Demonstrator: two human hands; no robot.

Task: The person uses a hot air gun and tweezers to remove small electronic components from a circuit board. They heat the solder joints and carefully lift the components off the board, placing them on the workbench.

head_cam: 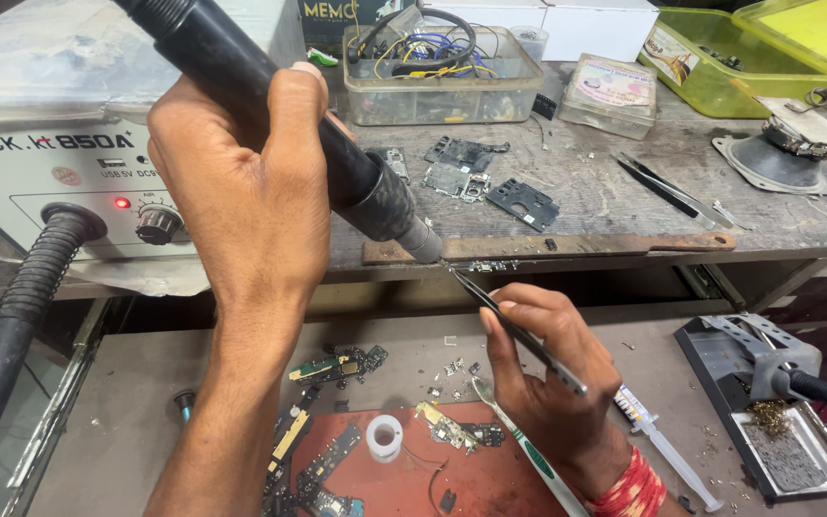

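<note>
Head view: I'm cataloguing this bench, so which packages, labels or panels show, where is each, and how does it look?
Station front panel: left, pale grey, dark lettering, red light, black knob.
Dark box: top centre, dark with yellow lettering.
White boxes: top, right of centre, plain.
Clear square case: right of the wire-filled tub, round pink-and-white label.
Green-yellow container: top right, small label.

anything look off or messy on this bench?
Mostly clutter. Stripped circuit boards and tiny loose parts lie scattered over the lower shelf and its red mat. A syringe lies loose beside the right hand. The left hand holds the hot-air handpiece over a small board strip perched at the bench edge.
</note>
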